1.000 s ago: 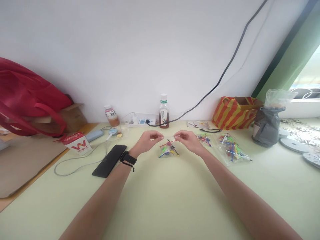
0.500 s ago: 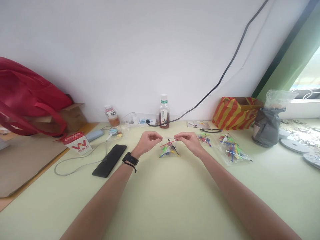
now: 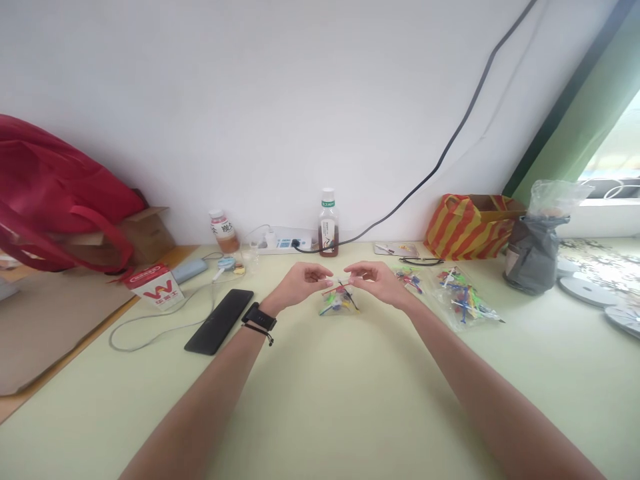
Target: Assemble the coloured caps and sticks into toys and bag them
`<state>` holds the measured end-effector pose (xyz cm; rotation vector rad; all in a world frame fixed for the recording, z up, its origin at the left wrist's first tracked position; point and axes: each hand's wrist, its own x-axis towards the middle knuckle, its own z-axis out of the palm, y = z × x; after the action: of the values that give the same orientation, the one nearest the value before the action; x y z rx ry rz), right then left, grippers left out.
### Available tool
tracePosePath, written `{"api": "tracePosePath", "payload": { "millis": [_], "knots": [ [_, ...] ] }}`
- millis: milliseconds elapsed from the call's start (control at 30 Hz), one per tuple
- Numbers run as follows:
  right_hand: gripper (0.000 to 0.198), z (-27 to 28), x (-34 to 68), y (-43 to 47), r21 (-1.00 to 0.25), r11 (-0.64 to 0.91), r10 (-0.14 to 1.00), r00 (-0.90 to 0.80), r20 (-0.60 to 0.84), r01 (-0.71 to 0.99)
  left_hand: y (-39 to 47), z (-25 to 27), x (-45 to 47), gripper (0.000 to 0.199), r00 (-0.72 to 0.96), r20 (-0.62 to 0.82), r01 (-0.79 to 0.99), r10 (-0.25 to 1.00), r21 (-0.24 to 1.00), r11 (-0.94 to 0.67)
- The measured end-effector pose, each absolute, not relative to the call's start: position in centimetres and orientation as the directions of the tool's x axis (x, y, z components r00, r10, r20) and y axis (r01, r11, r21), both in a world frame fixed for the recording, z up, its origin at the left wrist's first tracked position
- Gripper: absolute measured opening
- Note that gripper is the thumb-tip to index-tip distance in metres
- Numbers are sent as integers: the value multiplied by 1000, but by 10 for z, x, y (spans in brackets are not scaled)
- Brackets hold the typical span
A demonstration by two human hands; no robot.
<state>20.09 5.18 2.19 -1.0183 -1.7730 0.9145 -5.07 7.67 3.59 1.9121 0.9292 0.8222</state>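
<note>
Between my hands a small clear plastic bag [image 3: 339, 308] stands on the table, with thin red, black, green, blue and yellow plastic pieces inside. My left hand [image 3: 300, 283], with a black watch on its wrist, is closed, thumb and fingertips pinching the bag's upper left edge. At the upper right edge my right hand [image 3: 379, 281] is closed in a similar pinch. The fingertips partly cover the bag's top, and its opening is too small to make out. To the right lie another small bag [image 3: 410, 280] and a larger clear bag [image 3: 467, 300] of similar coloured pieces.
A black phone-like slab [image 3: 219, 321] and a pale cable lie left of my forearm. Against the wall stand a tea bottle [image 3: 329, 227], a power strip [image 3: 287, 242] and another bottle [image 3: 225, 231]. A striped bag [image 3: 470, 227] and a grey bag [image 3: 534, 257] stand right.
My hands have come slightly closer together along the bag's top edge, and their fingertips are a little lower. The bag stays in nearly the same place.
</note>
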Motion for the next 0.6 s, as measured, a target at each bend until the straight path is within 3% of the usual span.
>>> {"api": "tracePosePath", "payload": {
  "millis": [100,300,600],
  "knots": [
    [24,25,199,50,-810,479,860,-363,358,337,73,40,-48,36,556,202,310,807,850,-426],
    [32,32,199,49,-727,558,819,-407,404,400,71,49,-52,36,556,259,401,790,749,-528],
    [31,41,203,45,-736,544,819,-445,361,404,70,59,-63,39,611,132,410,780,790,-455]
  ]
}}
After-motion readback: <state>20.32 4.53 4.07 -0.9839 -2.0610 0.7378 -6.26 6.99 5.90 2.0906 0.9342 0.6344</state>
